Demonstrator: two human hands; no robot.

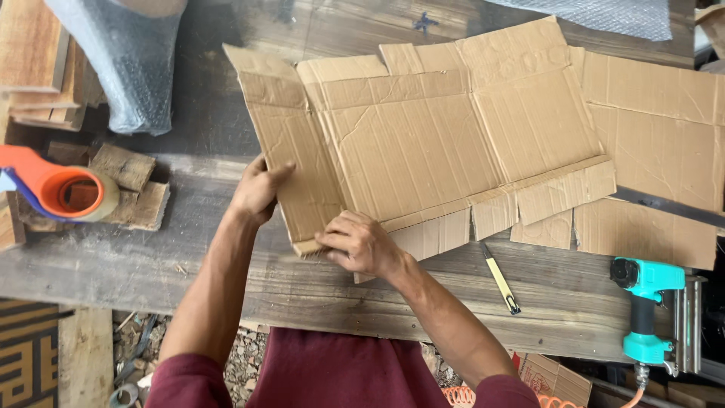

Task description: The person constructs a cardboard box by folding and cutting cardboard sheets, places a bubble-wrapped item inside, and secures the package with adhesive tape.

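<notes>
On workbench (113, 264), cardboard sheet (423, 143), left hand (257, 193) and right hand (359, 243) pinching its near flap

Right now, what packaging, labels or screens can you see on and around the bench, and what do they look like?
Flattened carton: plain brown cardboard, bench centre, left hand and right hand gripping its left flap.
Second cardboard sheet: brown, right, partly underneath.
Bubble wrap roll: clear-grey, upper left.
Tape dispenser: orange, left edge.
Printed carton: brown, below bench.
No screens.
</notes>
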